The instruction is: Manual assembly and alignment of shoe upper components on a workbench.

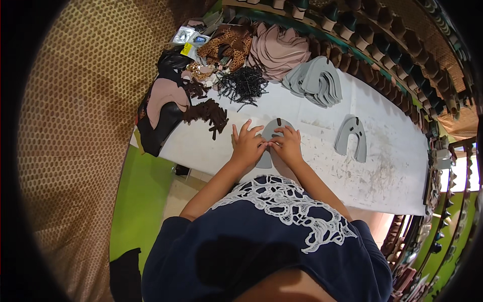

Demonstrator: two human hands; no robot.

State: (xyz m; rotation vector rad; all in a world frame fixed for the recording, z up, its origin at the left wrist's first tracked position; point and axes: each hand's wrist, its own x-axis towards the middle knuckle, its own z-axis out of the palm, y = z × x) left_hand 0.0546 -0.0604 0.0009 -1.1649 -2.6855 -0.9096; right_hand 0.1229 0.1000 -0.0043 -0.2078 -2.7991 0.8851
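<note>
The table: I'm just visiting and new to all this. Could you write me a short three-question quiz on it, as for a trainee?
1. True or false: the left hand and right hand are both at the same grey piece.
2. Which lies farthest right on the table? a) pink pile b) grey stack c) grey arch
3. Fill in: the brown strips lie toward the table's ____ end.

Key: 1. True. 2. c. 3. left.

Hands: 2 (L hand (248, 146), R hand (287, 147)). Grey arches set apart: 2, i.e. near arch (270, 131) + far arch (346, 136) (layers unclear). Piles, 1 ea.: grey pcs (317, 83), pink pcs (280, 50), leopard-print pcs (229, 46), blk straps (241, 84), brn strips (209, 115). Table (307, 173): 1. Shelf shoes (348, 24): dozens; exact ct. unclear from where I stand.
</note>
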